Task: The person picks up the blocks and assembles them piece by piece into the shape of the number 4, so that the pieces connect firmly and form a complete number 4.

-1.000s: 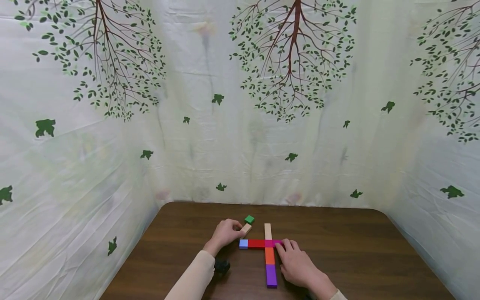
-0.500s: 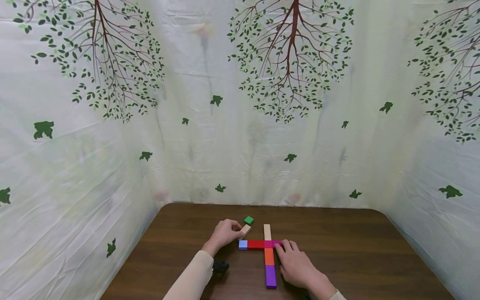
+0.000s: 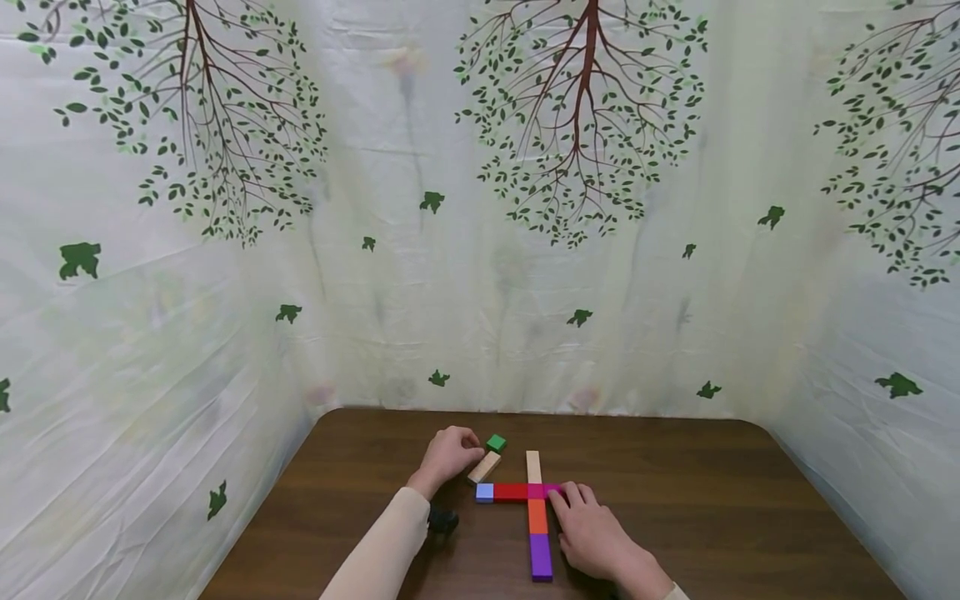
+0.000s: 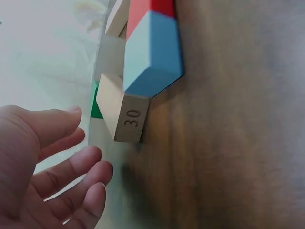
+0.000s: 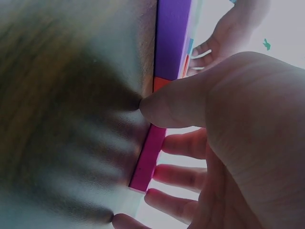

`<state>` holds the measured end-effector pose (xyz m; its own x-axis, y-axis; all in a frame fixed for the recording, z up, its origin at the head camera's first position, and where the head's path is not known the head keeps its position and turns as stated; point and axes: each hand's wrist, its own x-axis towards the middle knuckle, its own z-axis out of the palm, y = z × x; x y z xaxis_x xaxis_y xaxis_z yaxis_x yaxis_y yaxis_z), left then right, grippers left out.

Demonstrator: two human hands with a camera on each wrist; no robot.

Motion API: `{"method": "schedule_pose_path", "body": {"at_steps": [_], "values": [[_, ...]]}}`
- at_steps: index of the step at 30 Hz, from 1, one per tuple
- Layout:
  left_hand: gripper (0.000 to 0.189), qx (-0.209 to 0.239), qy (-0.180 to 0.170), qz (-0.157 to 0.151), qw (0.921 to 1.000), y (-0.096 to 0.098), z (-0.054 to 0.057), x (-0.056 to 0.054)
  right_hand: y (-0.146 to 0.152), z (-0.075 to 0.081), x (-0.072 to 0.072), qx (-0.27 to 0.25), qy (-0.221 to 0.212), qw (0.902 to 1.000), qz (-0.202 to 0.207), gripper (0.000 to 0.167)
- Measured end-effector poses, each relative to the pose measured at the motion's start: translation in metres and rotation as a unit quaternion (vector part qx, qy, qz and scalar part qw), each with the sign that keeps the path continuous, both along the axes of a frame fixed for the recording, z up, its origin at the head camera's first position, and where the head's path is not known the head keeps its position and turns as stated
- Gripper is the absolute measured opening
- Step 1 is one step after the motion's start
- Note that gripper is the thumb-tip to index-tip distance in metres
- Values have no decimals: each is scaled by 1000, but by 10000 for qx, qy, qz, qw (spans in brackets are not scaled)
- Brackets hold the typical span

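Note:
In the head view, coloured blocks lie joined in a cross: light blue, red, magenta, orange, purple and pale wood. My right hand rests at the cross's right arm, its fingers touching a magenta block and the thumb beside the orange one. Just left of a loose wooden block, my left hand hovers, fingers loosely bent around nothing. That block shows "30" on its end in the left wrist view. Beyond it sits a green block.
Under everything is a brown wooden table with rounded far corners. White cloth printed with trees and leaves hangs behind it and along both sides. A small black device sits at my left wrist.
My left hand has let go of the loose wooden block and drawn a little away from it, to the far left. The right hand stays in place.

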<state>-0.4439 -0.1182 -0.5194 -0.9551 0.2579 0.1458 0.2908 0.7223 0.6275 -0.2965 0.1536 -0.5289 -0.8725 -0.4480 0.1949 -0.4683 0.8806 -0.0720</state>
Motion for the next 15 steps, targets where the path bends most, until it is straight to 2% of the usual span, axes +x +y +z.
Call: {"method": "schedule_pose_path", "body": {"at_steps": [3,8,11,15], "values": [[20,89,4,-58,9999,1,2,-6,0,-1,-1,-6,40,10000,10,53],[32,152,-204,-170,9995,1,7,-13,0,-3,-4,41,-3,10000,-12,54],[37,6,-281,-322,9991,4,5,-15,1,-5,-5,99,-74,9999,-50,54],[40,-355,-293,-721,9963,13,4,-17,2,-4,-5,105,-154,9998,-92,55]]}}
